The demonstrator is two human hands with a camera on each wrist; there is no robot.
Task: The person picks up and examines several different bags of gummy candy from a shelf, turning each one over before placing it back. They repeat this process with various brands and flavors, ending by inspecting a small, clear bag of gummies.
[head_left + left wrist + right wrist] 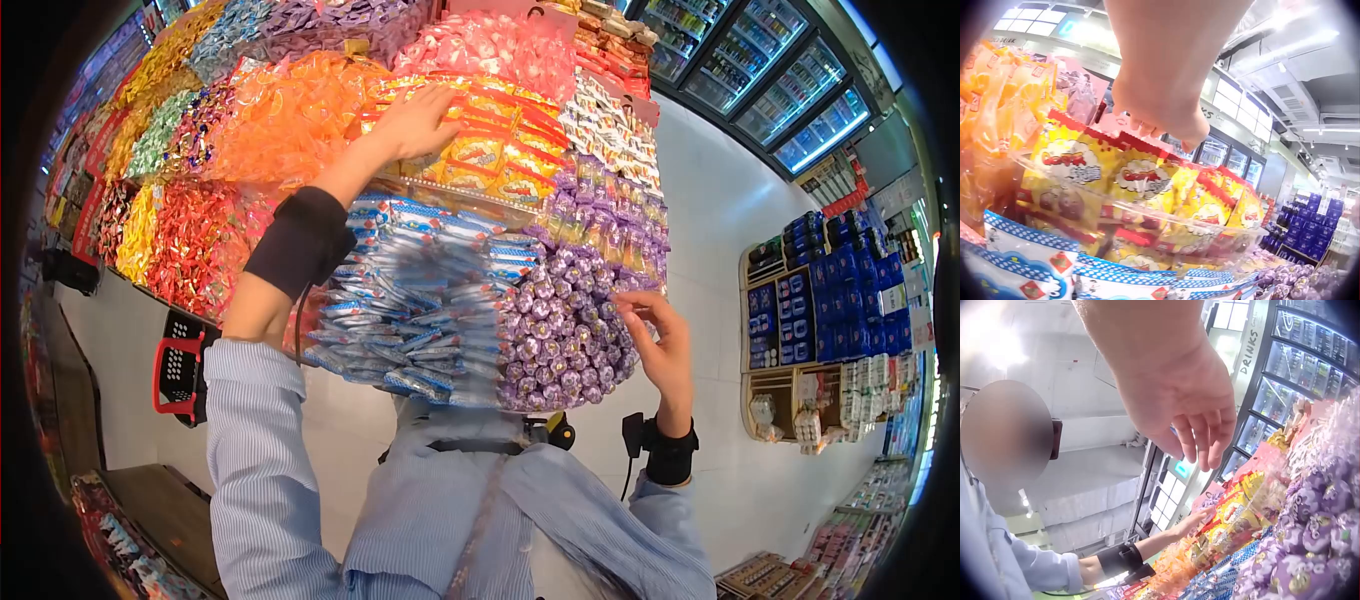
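Note:
My left hand [415, 122] reaches over the yellow and red candy packets [490, 160], its palm down and fingers stretched out. In the left wrist view those yellow packets [1141, 175] stand in rows behind a clear rim, with the hand just above them. My right hand [655, 335] is beside the purple foil-wrapped candies [565, 330], its fingers loosely bent and nothing between them. From the right wrist view, the right hand [1182, 406] hangs in the air above the purple candies [1310, 550]. Blue and white packets [410, 320] lie nearest my body, between the two hands.
Orange-wrapped sweets [300, 110] and red-wrapped sweets [205, 240] fill the left of the display. Pink packets [490, 45] lie at its back. A red and black shopping basket [180, 370] is at the lower left. To the right stands a shelf of blue boxes [850, 300].

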